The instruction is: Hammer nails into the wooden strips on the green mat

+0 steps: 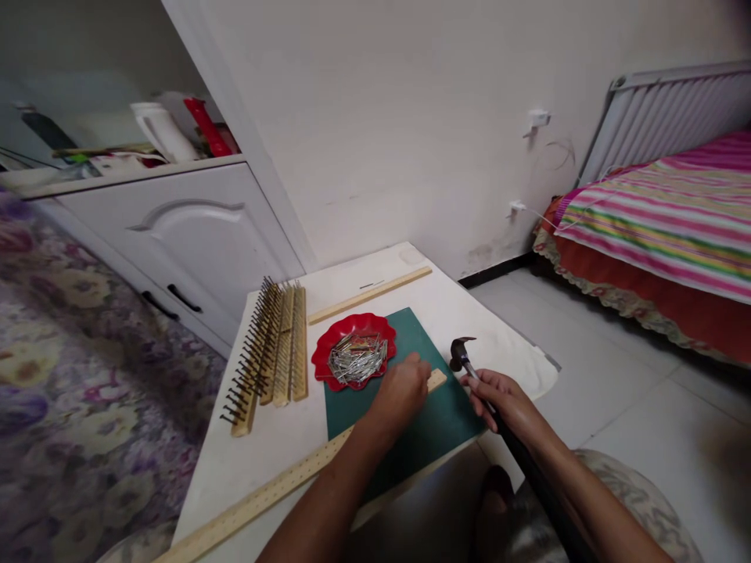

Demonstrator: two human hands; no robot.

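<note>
From lower left to centre frame, see the strip [282, 484], likely light and stiff; best pressed flat near the far end. Near centre, in the bowl [321, 356], find nails [357, 360], probably slick and rigid; pinch by the shank. Just right, see the left hand [409, 383] curled over the strip; cannot tell whether pinching anything. Right of centre, note the hammer [459, 353], probably head-heavy, gripped high by the right hand [498, 396], fingers wrapped round.

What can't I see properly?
In the head view:
What the left hand pinches, if anything: hidden by its own back.
Wooden strip, near end: cut off by the bottom edge.
Its middle: behind the left forearm.
Nails in the red bowl: too jumbled to count.
</note>
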